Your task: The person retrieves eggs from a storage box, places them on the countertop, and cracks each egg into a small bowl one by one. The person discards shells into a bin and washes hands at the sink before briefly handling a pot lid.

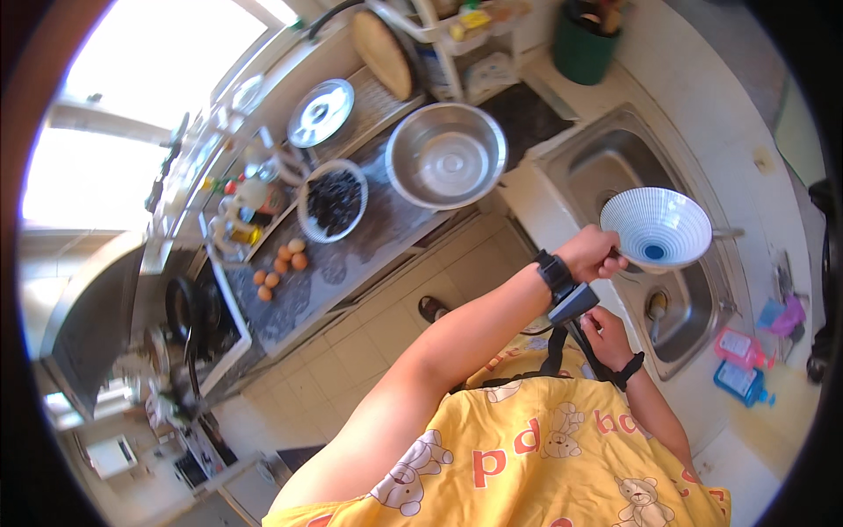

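My left hand (pixel 596 253) grips the rim of a white bowl with thin blue stripes (pixel 665 221), holding it over the double-basin steel sink (pixel 632 125). The bowl's inside faces me, and a dark blue disc shows at its bottom. Behind its far side a faucet (pixel 730 233) partly shows. Closer to my body, my right hand (pixel 607 339) has curled fingers beside a black strap; whether it holds anything is hidden. In the nearer basin a brush-like tool (pixel 656 313) lies by the drain.
A steel basin (pixel 448 158) stands on the dark counter beside a bowl of dark, leafy-looking food (pixel 332 201). Several eggs (pixel 282 263) lie loose there. Pink (pixel 737 348) and blue (pixel 739 382) soap bottles sit right of the sink. A green bin (pixel 585 49) stands behind it.
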`<state>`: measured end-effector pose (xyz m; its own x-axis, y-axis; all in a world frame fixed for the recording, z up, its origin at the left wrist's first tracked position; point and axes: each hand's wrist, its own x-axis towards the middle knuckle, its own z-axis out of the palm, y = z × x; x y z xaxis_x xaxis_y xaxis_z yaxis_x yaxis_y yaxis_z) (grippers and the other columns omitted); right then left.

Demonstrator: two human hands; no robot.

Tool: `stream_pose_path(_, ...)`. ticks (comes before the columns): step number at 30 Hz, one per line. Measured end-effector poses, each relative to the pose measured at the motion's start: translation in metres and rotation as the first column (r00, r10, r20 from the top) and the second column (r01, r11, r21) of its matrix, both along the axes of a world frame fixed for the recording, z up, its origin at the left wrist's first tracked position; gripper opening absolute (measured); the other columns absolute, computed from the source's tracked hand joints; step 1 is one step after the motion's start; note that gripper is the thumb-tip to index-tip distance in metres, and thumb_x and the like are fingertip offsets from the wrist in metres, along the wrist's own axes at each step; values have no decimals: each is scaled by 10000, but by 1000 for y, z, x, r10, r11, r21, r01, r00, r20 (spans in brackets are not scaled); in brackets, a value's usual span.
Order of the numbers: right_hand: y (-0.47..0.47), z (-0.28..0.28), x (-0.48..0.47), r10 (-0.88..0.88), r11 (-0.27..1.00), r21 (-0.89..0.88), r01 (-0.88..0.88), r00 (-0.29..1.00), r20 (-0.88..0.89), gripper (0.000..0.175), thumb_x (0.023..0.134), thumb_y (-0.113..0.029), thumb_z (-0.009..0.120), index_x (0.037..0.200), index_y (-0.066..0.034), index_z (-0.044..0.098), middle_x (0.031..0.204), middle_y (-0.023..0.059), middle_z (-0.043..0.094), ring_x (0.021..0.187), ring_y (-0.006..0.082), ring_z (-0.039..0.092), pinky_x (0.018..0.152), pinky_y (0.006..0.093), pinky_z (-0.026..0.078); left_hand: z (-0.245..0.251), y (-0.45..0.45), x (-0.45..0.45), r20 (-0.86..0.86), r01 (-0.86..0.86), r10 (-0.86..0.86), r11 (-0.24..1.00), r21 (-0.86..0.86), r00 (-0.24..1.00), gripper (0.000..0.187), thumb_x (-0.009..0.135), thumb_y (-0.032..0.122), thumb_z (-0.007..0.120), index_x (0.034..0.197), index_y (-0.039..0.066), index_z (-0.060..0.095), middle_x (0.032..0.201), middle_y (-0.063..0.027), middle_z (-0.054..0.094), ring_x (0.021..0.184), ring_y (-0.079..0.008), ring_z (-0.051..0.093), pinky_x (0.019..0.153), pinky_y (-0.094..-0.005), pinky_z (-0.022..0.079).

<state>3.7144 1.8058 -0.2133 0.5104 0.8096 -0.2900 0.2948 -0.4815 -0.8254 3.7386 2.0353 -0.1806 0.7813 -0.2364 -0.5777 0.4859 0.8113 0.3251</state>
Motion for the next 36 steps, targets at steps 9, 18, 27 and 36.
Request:
stream_pose_path(9, 121, -24, -90, 388, 871, 204, -446, 881, 271, 265, 984, -219, 665, 1182, -57, 733, 1200, 165, 726, 1125, 353, 667, 1000, 449, 507, 76, 111, -337, 183, -381, 335, 797, 469, 924, 227, 1039, 126, 511, 1240, 32, 559, 726, -11, 588, 435, -65, 417, 392, -240, 299)
stream_pose_path(18, 342, -23, -332, 500, 857, 56, -513, 853, 151, 440, 963, -166, 702, 1389, -104, 612, 1131, 122, 672, 844, 274, 675, 779, 370, 559, -22, 153, -720, 104, -642, 968, 70, 763, 229, 146, 1087, 115, 455, 1185, 19, 506, 846, -60, 621, 509, -93, 479, 431, -240, 369)
stream_pose_path(27, 576, -106, -539, 112, 993, -57, -100, 946, 305, 711, 879, -460, 800, 1396, -45, 544, 1360, 138, 581, 1032, 321, 687, 898, 462, 541, -127, 247, -882, 32, -689, 999, -32, 724, -13, 139, 1107, 171, 446, 1182, 68, 501, 797, -69, 619, 521, -101, 502, 423, -246, 351)
stream_pose_path(36, 597, -128, -549, 160, 981, 43, -187, 922, 353, 446, 1002, -311, 683, 1336, -40, 566, 1327, 204, 577, 1189, 411, 620, 965, 475, 514, -148, 273, -881, 106, -793, 993, -106, 600, -53, 161, 1123, 177, 420, 1183, 41, 483, 824, -78, 624, 580, -123, 577, 451, -257, 435)
